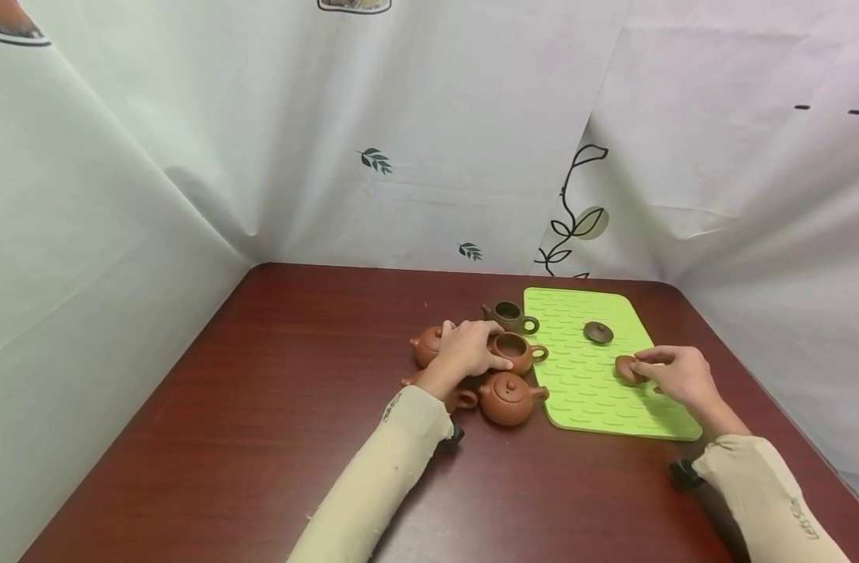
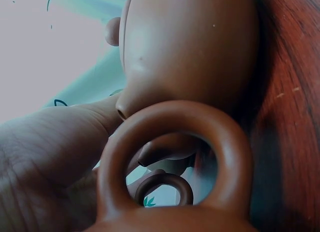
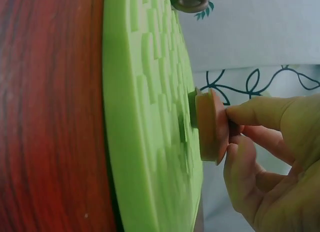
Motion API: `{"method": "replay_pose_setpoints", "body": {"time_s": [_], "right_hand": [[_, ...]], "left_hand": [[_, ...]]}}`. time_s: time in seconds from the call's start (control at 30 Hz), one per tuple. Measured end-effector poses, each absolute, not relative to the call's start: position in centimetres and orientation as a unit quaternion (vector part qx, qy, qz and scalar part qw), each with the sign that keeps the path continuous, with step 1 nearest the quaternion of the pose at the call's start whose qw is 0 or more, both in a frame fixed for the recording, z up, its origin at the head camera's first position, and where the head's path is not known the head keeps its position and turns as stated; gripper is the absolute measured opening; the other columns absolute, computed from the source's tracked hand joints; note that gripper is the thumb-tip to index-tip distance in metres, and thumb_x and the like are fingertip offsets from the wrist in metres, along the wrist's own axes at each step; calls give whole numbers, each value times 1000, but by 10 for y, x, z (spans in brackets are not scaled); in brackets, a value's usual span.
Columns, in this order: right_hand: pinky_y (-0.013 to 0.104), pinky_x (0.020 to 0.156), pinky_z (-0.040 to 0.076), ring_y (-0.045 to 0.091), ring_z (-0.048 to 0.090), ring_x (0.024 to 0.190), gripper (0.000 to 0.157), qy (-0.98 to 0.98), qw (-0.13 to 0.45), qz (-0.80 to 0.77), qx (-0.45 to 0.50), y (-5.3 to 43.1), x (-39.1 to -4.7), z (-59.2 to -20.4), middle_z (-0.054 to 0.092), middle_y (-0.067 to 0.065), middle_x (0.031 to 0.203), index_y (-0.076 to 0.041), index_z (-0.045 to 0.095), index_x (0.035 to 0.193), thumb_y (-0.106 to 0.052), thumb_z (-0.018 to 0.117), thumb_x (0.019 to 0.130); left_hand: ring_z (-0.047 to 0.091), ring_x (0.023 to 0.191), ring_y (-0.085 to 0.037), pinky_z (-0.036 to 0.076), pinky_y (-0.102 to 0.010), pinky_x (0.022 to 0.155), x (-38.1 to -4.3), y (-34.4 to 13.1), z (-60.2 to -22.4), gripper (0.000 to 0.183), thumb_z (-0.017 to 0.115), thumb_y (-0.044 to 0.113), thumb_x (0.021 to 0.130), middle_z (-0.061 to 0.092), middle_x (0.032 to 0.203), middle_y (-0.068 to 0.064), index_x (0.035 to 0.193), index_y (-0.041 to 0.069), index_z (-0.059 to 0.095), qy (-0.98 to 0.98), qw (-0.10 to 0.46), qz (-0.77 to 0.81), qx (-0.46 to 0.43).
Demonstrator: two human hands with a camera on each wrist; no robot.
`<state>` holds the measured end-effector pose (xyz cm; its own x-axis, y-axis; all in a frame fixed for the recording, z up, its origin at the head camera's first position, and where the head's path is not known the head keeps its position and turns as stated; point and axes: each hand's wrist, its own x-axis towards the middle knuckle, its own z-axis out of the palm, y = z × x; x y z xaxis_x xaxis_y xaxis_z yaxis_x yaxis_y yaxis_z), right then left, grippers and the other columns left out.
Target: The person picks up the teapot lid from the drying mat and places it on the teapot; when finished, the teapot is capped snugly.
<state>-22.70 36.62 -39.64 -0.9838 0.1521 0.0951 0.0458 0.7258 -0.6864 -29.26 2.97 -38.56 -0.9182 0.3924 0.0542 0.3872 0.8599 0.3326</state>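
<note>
My right hand (image 1: 685, 377) pinches the knob of a reddish-brown teapot lid (image 3: 210, 126) between thumb and fingers, right above the green mat. My left hand (image 1: 466, 349) holds the body of a lidless reddish-brown teapot (image 1: 519, 356), thumb on the near side and a finger on the far side. The pot's handle points right, towards the mat. In front of it stands a lidded teapot (image 1: 507, 399). Under the left wrist, another teapot (image 1: 465, 399) is mostly hidden. A further reddish teapot (image 1: 426, 344) sits left of the hand, partly covered.
Behind the held pot stands a dark brown lidless teapot (image 1: 508, 314). Its colour matches a dark lid (image 1: 598, 332) lying on the green mat (image 1: 577, 410). White printed curtains (image 1: 429, 203) border the dark red wooden table (image 1: 246, 407) at the back and sides.
</note>
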Motion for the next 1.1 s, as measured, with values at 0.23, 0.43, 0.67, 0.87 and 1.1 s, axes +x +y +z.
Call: {"method": "replay_pose_setpoints", "body": {"time_s": [0.23,0.43,0.67,0.87,1.1], "right_hand": [[32,54,52,22,65,64,37,-928,100,358,-41,356,-228,-392,67,28,110,5,72,112,-26,74,90],[31,51,50,17,61,65,36,-928,124,351,-32,348,-230,-388,68,27,110,2,74,110,-28,74,90],[30,51,50,15,65,66,36,-925,128,356,-20,341,-231,-383,70,25,108,2,74,110,-28,75,90],[31,52,52,19,68,68,34,-924,125,360,-17,336,-230,-380,70,26,106,3,74,110,-25,75,90],[33,54,54,14,68,72,31,-921,126,367,-18,328,-231,-378,70,27,105,4,73,110,-21,74,91]], "left_hand": [[60,109,-18,31,-40,88,-293,30,-385,63,78,55,80,66,123,7,135,30,60,964,8,173,203],[60,110,-18,31,-41,88,-293,30,-385,63,78,55,79,66,124,7,135,30,61,964,7,171,203],[60,109,-18,30,-41,88,-293,30,-385,63,79,55,79,66,123,7,134,31,61,964,6,173,201],[60,110,-19,30,-41,89,-293,31,-386,63,78,55,79,66,123,7,134,31,61,964,7,174,202],[60,109,-18,30,-42,89,-295,31,-386,61,79,55,79,66,121,7,133,32,62,965,8,172,199]]}}
